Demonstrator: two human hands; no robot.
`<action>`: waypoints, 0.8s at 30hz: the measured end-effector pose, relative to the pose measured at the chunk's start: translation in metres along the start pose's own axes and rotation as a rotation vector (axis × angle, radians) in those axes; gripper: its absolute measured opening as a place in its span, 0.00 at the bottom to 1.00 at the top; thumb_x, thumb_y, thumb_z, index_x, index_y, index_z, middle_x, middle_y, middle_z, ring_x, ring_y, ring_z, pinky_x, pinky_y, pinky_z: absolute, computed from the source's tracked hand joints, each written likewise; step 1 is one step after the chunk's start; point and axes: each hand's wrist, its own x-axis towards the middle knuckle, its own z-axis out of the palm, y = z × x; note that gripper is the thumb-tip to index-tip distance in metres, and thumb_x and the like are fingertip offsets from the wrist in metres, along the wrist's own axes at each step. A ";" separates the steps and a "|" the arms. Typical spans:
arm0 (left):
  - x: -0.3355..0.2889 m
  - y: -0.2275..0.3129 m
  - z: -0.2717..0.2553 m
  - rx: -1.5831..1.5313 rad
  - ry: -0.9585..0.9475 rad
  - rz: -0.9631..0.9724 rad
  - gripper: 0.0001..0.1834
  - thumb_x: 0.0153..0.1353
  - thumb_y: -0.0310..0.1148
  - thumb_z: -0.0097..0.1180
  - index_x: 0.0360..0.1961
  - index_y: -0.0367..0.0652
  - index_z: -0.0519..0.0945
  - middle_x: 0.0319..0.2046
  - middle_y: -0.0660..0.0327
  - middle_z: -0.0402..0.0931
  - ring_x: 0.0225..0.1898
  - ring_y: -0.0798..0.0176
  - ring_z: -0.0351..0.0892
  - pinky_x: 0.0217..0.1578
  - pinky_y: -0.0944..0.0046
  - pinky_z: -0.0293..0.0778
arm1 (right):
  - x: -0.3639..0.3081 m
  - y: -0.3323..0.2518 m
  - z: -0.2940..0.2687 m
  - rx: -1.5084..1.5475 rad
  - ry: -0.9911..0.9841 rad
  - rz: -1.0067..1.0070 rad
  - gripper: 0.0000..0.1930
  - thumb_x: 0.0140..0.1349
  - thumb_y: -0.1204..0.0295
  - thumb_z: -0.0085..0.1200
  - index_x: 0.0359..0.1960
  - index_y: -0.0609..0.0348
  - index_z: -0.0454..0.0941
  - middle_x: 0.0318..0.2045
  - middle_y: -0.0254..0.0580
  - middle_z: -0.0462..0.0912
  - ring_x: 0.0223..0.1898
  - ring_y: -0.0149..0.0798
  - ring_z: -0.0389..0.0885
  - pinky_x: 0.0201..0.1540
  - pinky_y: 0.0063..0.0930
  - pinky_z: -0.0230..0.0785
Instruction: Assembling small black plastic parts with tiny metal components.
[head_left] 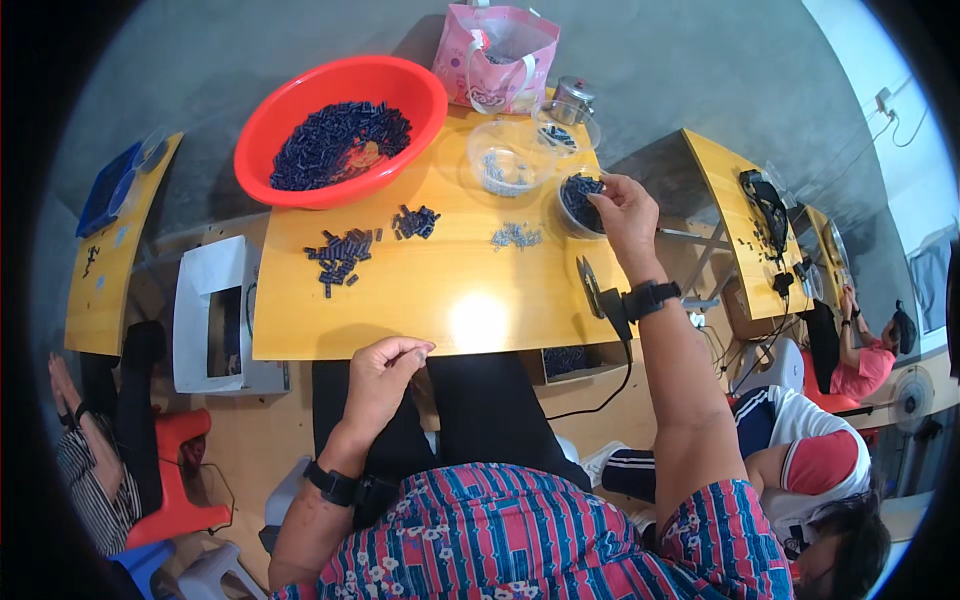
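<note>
My left hand [385, 378] is at the table's front edge, thumb and forefinger pinched together; what they hold, if anything, is too small to make out. My right hand [628, 212] reaches over a clear round tub [572, 226] of dark blue pieces, its fingertips closed at the rim; I cannot see what is between them. Loose dark blue short tube-like pieces [340, 255] lie in two heaps on the yellow table [400, 315]. Small silvery metal parts [515, 236] are scattered left of the tub.
A big red basin [262, 180] of dark pieces stands back left. Clear tubs [508, 180], a metal pot [574, 92] and a pink bag [500, 75] are behind. A black-handled tool [604, 298] with a cord lies by my right wrist. People [820, 450] sit on both sides.
</note>
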 end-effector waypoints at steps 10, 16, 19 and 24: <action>0.004 -0.003 -0.008 0.086 0.046 0.104 0.08 0.67 0.25 0.59 0.43 0.33 0.87 0.37 0.61 0.87 0.39 0.72 0.82 0.42 0.70 0.77 | -0.028 -0.032 0.007 0.134 0.040 -0.231 0.07 0.59 0.81 0.63 0.39 0.62 0.85 0.30 0.46 0.83 0.32 0.42 0.83 0.38 0.30 0.75; 0.004 -0.007 -0.010 0.079 0.092 0.201 0.07 0.65 0.24 0.59 0.40 0.33 0.87 0.36 0.59 0.87 0.37 0.69 0.84 0.40 0.69 0.78 | -0.100 -0.112 0.043 0.262 -0.299 -0.345 0.08 0.58 0.85 0.61 0.38 0.61 0.85 0.31 0.45 0.83 0.32 0.42 0.83 0.36 0.30 0.75; 0.000 -0.006 -0.016 0.176 0.150 0.261 0.06 0.63 0.23 0.60 0.39 0.35 0.88 0.34 0.57 0.86 0.36 0.66 0.85 0.40 0.68 0.78 | -0.118 -0.131 0.075 0.308 -0.463 -0.308 0.09 0.58 0.84 0.61 0.39 0.61 0.86 0.33 0.45 0.83 0.32 0.42 0.83 0.36 0.29 0.75; -0.002 -0.014 -0.030 0.295 0.233 0.315 0.06 0.62 0.22 0.62 0.38 0.36 0.88 0.33 0.57 0.85 0.36 0.64 0.85 0.39 0.67 0.79 | -0.129 -0.158 0.125 0.423 -0.610 -0.275 0.09 0.58 0.83 0.60 0.40 0.62 0.86 0.34 0.45 0.82 0.31 0.42 0.82 0.36 0.29 0.75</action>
